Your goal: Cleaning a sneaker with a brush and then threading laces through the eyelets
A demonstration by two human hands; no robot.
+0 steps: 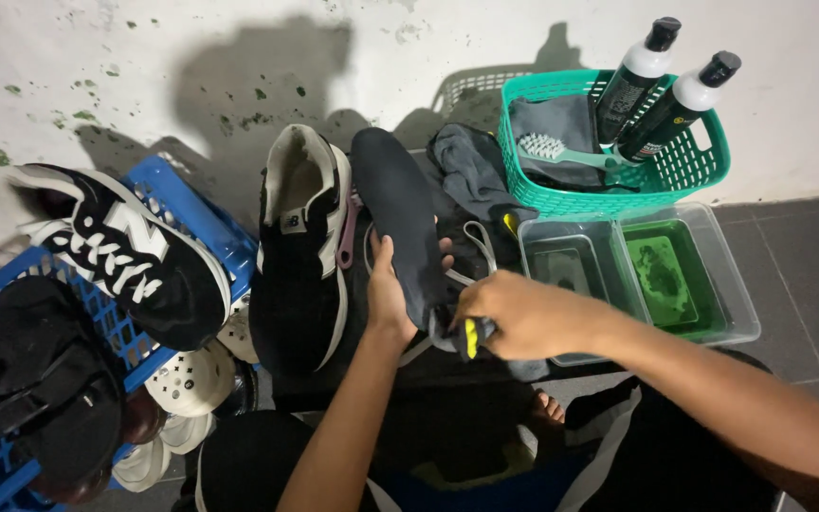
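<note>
My left hand [388, 296] holds a dark shoe insole [400, 213] upright from behind. My right hand [516, 317] grips a small brush with a yellow and black handle [469, 337] against the insole's lower end. A black sneaker with white trim [300, 251] lies just left of the insole, its opening facing me. White laces [474, 248] loop behind the insole.
A teal basket [684, 166] at the back right holds two black bottles [639, 76], a green brush [561, 152] and a grey cloth. Two clear tubs of water [675, 275] sit below it. A blue crate [187, 223] on the left carries another sneaker [120, 251]. Pale clogs [187, 379] lie beside it.
</note>
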